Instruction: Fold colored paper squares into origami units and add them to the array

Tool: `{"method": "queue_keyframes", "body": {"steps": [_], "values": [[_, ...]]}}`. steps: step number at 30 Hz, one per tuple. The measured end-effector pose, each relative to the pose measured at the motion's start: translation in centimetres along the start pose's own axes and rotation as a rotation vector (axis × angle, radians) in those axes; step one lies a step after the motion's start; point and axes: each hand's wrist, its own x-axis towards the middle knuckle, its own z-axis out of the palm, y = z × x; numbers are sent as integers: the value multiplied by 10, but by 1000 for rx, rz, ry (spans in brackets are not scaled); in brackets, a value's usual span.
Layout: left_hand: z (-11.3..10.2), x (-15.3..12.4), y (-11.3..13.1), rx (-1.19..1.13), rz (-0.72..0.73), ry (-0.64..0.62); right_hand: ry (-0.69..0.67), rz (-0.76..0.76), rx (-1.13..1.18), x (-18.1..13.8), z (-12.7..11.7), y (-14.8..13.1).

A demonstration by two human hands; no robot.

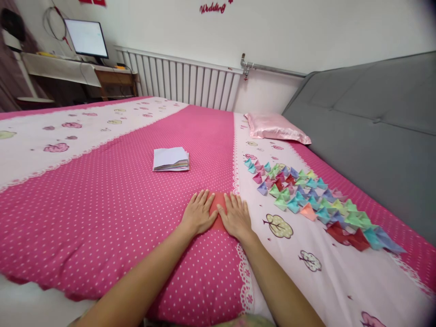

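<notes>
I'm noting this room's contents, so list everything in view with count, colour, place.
bedspread: one, pink and white, foreground
paper sheet: one, reddish, bedspread's near half
paper stack: one, white topped, bedspread centre
folded papers: dozens, many colours, bedspread's right
headboard: one, grey, right
pillow: one, pink, by headboard
radiator: one, white, at back
pipe: one, grey, right of radiator
"Wedding" lettering: one, red, top
desk: one, brown, far left
cloth: one, white, over desk
monitor: one, black, on desk
left hand: one, bare, on paper sheet
right hand: one, bare, on paper sheet

One orange-red sheet of paper (219,200), flat on the pink polka-dotted bedspread (119,204), its sides partly covered.
</notes>
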Motion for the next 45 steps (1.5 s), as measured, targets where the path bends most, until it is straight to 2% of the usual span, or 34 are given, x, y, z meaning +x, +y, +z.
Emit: {"method": "queue_keyframes", "body": {"steps": [6, 10, 12, 14, 16, 17, 19, 21, 23, 26, 29, 35, 41, 45], "values": [[-3, -4, -6, 66, -132, 67, 63, 118, -73, 1, -5, 12], [-3, -6, -12, 72, -249, 153, 168, 172, -30, 5, -15, 17], [-3, -4, -14, 14, -311, 236, 293, 193, 37, 7, -23, 18], [-6, -2, -14, -76, -334, 373, 479, 144, 124, 8, -31, 17], [-10, 0, -10, -160, -266, 526, 623, 25, 219, 5, -37, 11], [-12, 0, -8, -187, -196, 581, 645, -45, 266, 2, -39, 7], [-15, -1, -2, -207, -17, 599, 575, -191, 348, -4, -39, -4], [-14, -2, 2, -201, 163, 495, 403, -340, 412, -11, -35, -14], [-10, -4, 4, -182, 263, 348, 224, -444, 434, -14, -27, -20], [-2, -5, 4, -122, 252, 157, -6, -445, 384, -12, -14, -20], [3, -5, 3, -51, 197, 46, -136, -407, 271, -7, -6, -14], [4, -2, 3, 15, 146, -7, -118, -338, 100, -1, -7, -7], [5, 3, 3, -22, 43, 56, -44, -189, -11, 3, -8, 2], [5, 5, 1, -15, -86, 85, -6, -107, -40, 4, -9, 5]]}}
